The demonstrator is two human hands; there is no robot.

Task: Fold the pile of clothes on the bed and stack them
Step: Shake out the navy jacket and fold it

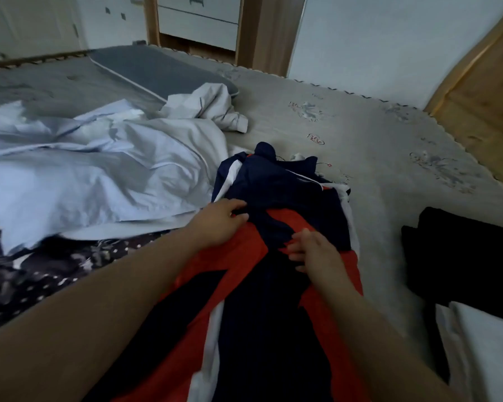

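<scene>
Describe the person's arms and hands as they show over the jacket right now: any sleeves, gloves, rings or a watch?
Both forearms are bare up to the frame edge, with no sleeve in view. The left hand and right hand wear no gloves. No watch or bracelet shows at either wrist. The picture is slightly blurred, so a thin ring cannot be ruled out.

The bed (369,158) lies bare along its right side and toward its far right corner, a broad open strip between the navy, red and white garment (273,198) in the middle and the right edge. The left half is blocked by a heaped pale blue duvet (84,169), with a crumpled white garment (209,107) and a grey pillow (157,71) behind it toward the far edge. At the near right corner a black garment (462,248) and a white cloth (482,343) close off the passage.
</scene>
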